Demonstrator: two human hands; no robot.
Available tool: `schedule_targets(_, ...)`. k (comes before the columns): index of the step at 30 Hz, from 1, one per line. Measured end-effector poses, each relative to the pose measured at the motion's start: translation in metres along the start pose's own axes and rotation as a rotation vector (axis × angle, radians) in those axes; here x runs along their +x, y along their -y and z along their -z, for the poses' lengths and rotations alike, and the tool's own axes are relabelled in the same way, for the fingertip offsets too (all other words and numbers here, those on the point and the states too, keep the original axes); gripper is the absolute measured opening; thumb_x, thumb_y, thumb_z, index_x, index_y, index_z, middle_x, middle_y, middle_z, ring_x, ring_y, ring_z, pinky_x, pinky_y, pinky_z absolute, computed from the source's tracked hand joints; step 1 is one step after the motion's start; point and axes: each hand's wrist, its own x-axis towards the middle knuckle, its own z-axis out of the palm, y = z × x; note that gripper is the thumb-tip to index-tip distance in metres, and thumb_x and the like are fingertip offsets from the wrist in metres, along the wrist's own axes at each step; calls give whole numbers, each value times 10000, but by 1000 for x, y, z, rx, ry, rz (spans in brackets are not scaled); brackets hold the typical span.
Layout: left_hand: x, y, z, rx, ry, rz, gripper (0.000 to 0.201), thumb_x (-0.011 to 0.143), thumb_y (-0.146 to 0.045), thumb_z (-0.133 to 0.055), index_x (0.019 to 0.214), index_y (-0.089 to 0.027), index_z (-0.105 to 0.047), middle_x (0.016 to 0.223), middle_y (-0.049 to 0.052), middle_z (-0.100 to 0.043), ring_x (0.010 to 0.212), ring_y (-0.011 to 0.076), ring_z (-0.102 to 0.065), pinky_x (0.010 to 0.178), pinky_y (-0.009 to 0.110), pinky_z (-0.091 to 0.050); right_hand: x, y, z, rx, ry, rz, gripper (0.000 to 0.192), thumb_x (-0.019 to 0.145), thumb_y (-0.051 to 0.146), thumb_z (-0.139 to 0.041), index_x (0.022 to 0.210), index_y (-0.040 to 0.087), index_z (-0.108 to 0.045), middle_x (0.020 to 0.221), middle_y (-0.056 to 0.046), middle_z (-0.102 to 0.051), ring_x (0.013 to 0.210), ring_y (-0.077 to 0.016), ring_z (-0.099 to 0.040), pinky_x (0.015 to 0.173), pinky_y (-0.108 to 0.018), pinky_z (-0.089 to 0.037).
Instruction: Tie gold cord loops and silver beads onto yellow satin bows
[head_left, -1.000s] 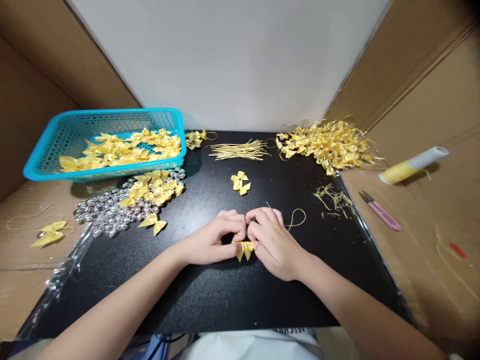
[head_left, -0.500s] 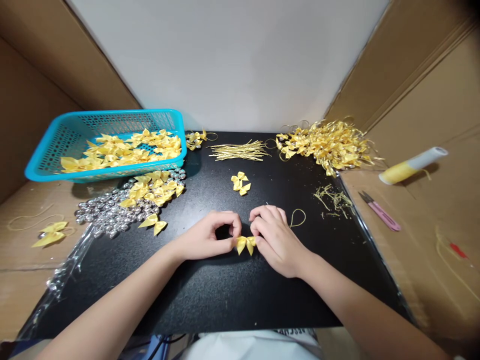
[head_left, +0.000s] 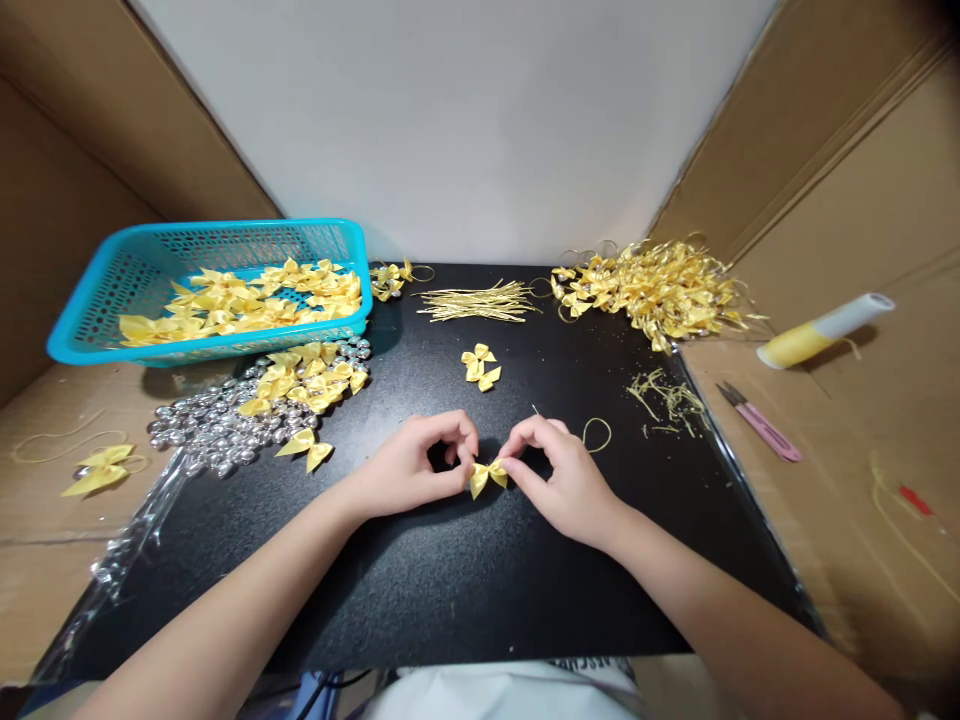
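Two hands held a small yellow bow [head_left: 489, 478] to the right of the blue basket [head_left: 90, 352] and nearer the person.
The left hand [head_left: 409, 470] appeared to pinch one side of the bow with thumb and finger, while the right hand [head_left: 562, 480] pinched the other. The bow looked light, soft and probably slippery, liable to crease if squeezed hard; its loops beside the knot seemed the best hold, leaving the tails free. Silver beads [head_left: 206, 425] lay just in front of the basket, and loose bows [head_left: 474, 370] to its right.
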Motion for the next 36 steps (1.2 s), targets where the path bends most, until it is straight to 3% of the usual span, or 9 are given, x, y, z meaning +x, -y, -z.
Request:
schedule_targets(3,-2,1,8,152,-86,18,56,794,-186,-545,739,-183,-551,661,-29,-579,607,110,-506,597,224,-408,0,0,0,-32,-24,0,105,853,118,-581,841,213,-538,812,17,-642,789,-148,-594,805,-325,-403)
schedule_targets(7,-6,10,33,663,-717,211,39,766,-221,-554,733,-201,-552,675,2,-612,639,178,-565,634,301,-405,0,1,2,-77,-58,-3,99,854,120,-555,835,212,-524,800,11,-631,776,-152,-591,798,-332,-406)
schedule_targets(10,-8,17,45,929,-892,279,115,801,-302,-565,852,-203,-594,804,64,-653,778,264,-599,694,370,-416,1,0,3,-84,-71,-8,93,858,127,-541,830,214,-523,792,10,-625,773,-155,-590,798,-337,-406)
schedule_targets(13,-4,19,38,941,-756,192,212,844,-347,-539,930,-173,-627,878,99,-658,852,282,-603,748,395,-440,1,-2,3,-94,-59,-4,94,856,128,-538,820,213,-522,789,10,-622,770,-156,-584,797,-336,-402)
schedule_targets(16,2,17,17,868,-427,26,293,882,-359,-520,1085,-182,-635,1097,109,-668,1009,279,-592,862,417,-434,2,-2,1,-108,-46,-3,97,856,128,-536,806,211,-521,783,11,-617,768,-155,-576,798,-336,-395)
schedule_targets(20,9,19,-5,770,-101,-112,454,912,-421,-509,1328,-241,-531,1493,98,-451,1345,322,-389,1067,523,-290,2,-3,1,-119,-29,-10,94,861,136,-529,804,211,-520,782,10,-615,772,-157,-571,799,-337,-391)
schedule_targets(24,11,23,-8,728,-87,-82,503,916,-447,-499,1364,-217,-499,1519,102,-419,1400,323,-321,1121,558,-202,2,-3,1,-122,-20,-19,97,864,143,-524,800,215,-518,783,8,-617,769,-160,-571,800,-343,-393)
schedule_targets(29,9,19,-4,683,-85,-126,481,908,-414,-523,1326,-178,-519,1417,127,-537,1312,305,-450,1109,549,-215,2,-3,1,-144,-24,-16,99,850,123,-537,803,210,-530,788,2,-627,779,-169,-575,796,-353,-408)
schedule_targets(36,3,1,-12,220,-140,-272,214,859,-223,-617,1068,-185,-647,1044,79,-711,994,207,-633,896,371,-464,3,-5,1,-32,-148,43,175,824,145,-624,987,207,-622,994,-62,-681,964,-212,-624,869,-385,-495)
